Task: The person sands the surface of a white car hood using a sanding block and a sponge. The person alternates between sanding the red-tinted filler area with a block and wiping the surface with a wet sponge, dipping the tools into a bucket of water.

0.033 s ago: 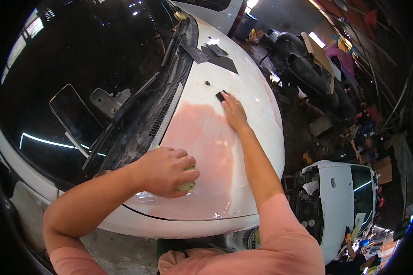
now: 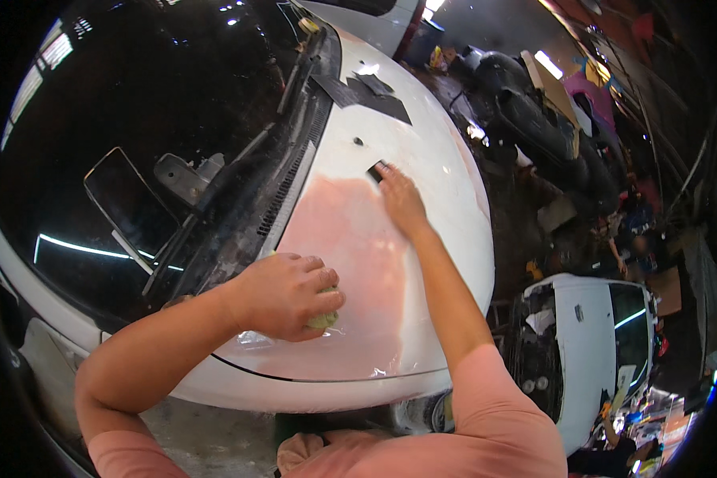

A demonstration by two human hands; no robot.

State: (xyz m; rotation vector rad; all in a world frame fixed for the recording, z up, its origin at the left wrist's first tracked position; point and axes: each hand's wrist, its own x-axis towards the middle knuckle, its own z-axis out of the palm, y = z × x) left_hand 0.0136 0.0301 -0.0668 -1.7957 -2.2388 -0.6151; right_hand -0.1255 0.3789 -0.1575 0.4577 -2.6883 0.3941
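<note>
Workshop Hood: Grip Position and Piece Condition

Dim workshop clutter surrounds a white hood [image 2: 430, 143]; a dark windshield [image 2: 215, 80] borders it on the left, and a second white vehicle [image 2: 580, 358] stands at lower right.

Position: through my remote head view, I locate the black piece [image 2: 374, 172] on the hood, at the far edge of the pink patch [image 2: 362, 263], close to that edge's right end. It lies at the fingertips of the right grip [image 2: 401, 197], on their far-left side, so the right grip is the nearer one. The left grip [image 2: 283, 299] is well apart, nearer the wearer and further left. Fingers and blur mask the piece's outline; I cannot establish its long axis.

Grip state: right, fingers extended and narrow, holding the piece against the hood. Left, fingers curled around a yellow-green wad [image 2: 324, 320]; I cannot tell whether the wad touches the hood.

Condition: the piece appears small, thin and dark. The pink patch is cloudy and uneven, fading to white along its border. Dark sheets [image 2: 386, 107] lie beyond, near the windshield base.
</note>
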